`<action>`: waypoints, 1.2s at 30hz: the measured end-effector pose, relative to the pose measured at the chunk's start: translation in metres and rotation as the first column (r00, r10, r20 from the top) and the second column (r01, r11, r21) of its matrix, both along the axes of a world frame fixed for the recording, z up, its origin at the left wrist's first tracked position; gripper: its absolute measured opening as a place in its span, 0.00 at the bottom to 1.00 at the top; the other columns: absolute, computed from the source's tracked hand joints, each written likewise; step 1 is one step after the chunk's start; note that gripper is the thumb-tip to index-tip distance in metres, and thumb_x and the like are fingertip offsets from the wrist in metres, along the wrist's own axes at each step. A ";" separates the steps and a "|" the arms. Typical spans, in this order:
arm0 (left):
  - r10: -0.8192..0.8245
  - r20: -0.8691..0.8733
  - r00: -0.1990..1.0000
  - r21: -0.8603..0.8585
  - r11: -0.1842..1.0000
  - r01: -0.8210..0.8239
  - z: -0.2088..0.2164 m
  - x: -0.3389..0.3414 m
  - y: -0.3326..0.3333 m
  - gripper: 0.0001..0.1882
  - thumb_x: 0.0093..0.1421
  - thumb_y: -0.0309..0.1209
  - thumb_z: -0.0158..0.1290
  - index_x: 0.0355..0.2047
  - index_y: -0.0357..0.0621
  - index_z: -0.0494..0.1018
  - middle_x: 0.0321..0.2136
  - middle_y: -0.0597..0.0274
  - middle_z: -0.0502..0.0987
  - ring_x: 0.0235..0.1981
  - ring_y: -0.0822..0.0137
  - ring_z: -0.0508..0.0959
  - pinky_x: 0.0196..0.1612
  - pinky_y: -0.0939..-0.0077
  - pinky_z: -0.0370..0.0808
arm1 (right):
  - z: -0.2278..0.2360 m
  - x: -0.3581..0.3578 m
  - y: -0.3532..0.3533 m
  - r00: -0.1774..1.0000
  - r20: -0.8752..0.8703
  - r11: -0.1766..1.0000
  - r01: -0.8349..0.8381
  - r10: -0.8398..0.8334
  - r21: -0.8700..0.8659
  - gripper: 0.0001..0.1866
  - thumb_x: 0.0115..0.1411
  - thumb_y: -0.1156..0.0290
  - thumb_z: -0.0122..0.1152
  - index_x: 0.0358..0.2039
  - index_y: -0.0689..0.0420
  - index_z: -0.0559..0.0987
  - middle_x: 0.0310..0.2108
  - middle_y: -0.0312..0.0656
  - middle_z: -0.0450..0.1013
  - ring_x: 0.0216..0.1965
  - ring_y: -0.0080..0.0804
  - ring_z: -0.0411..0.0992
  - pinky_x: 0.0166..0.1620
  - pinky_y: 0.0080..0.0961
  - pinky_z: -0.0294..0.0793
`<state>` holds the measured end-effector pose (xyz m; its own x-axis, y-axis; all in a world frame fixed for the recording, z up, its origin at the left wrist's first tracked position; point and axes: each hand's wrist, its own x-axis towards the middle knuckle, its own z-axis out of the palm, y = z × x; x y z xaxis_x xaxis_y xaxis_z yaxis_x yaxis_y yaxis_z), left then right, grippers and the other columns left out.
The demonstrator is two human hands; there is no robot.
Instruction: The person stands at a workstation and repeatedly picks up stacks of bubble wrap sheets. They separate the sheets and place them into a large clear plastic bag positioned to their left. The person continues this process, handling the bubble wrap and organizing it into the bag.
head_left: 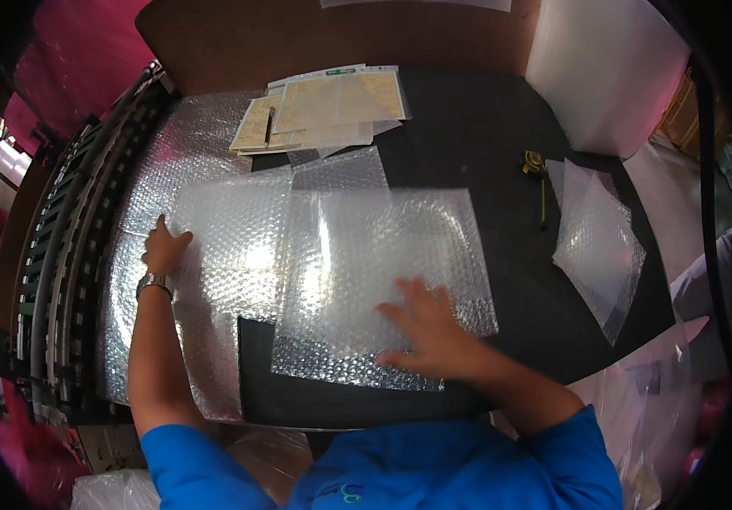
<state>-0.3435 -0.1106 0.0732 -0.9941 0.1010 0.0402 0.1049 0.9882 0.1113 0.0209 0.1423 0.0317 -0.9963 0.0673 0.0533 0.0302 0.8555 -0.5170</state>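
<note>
i judge the bubble-wrap sheets (234,225) lie flat, overlapping on the worktop (514,255) to stay smooth. the left hand (165,246), fingers parted, sits at their left edge, perhaps steadying it; the right hand (423,327), blurred, spread, is over the right sheet (361,255), contact unclear to me.

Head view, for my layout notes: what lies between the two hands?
In the head view, overlapping bubble wrap sheets lie between the left hand and right hand.

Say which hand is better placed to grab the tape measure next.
Probably the right hand: it's nearer the tape measure; the left hand is at the left side of the table.
</note>
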 end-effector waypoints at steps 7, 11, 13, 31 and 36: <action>-0.326 0.326 0.888 0.841 0.529 -0.114 -0.039 0.050 0.051 0.48 0.44 0.36 0.59 0.57 0.33 0.41 0.49 0.41 0.60 0.43 0.54 0.69 0.38 0.68 0.71 | -0.031 -0.047 -0.012 0.994 -0.099 0.948 0.073 -0.045 0.309 0.31 0.50 0.47 0.51 0.55 0.41 0.61 0.58 0.51 0.49 0.59 0.52 0.44 0.54 0.61 0.39; -0.245 0.310 0.919 0.809 0.575 -0.119 -0.036 0.074 0.083 0.51 0.45 0.39 0.60 0.58 0.34 0.37 0.52 0.39 0.54 0.45 0.51 0.67 0.37 0.66 0.72 | -0.024 -0.063 0.010 0.996 -0.093 0.951 0.021 0.008 0.308 0.35 0.47 0.45 0.54 0.55 0.42 0.61 0.58 0.47 0.50 0.59 0.48 0.46 0.55 0.58 0.41; -0.258 0.277 0.926 0.829 0.552 -0.095 -0.042 0.066 0.089 0.51 0.45 0.37 0.60 0.58 0.34 0.36 0.52 0.38 0.55 0.45 0.51 0.67 0.37 0.65 0.72 | -0.020 -0.057 0.017 0.992 -0.078 0.944 -0.068 0.098 0.322 0.41 0.42 0.41 0.56 0.56 0.45 0.59 0.57 0.47 0.51 0.59 0.48 0.46 0.55 0.58 0.41; -0.379 0.333 0.863 0.935 0.017 -0.354 -0.061 0.106 0.029 0.29 0.49 0.15 0.44 0.52 0.42 0.49 0.38 0.52 0.66 0.34 0.60 0.71 0.30 0.70 0.74 | -0.016 0.067 0.022 0.995 -0.086 0.922 0.072 -0.043 0.380 0.13 0.45 0.72 0.56 0.33 0.56 0.71 0.45 0.43 0.65 0.50 0.42 0.62 0.47 0.46 0.62; -0.289 0.413 0.864 0.891 -0.068 -0.448 -0.029 0.161 0.003 0.30 0.51 0.18 0.43 0.55 0.44 0.49 0.44 0.53 0.65 0.41 0.61 0.70 0.43 0.67 0.70 | 0.005 0.089 0.055 0.869 -0.200 0.892 0.445 -0.452 -0.080 0.12 0.48 0.72 0.52 0.35 0.61 0.71 0.33 0.47 0.71 0.38 0.47 0.69 0.42 0.35 0.68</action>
<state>-0.1828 -0.1075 0.0444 -0.9133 0.2417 -0.3278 -0.3781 -0.2038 0.9031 0.1101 0.1975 0.0366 -0.8248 0.5091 0.2459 0.2960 0.7594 -0.5794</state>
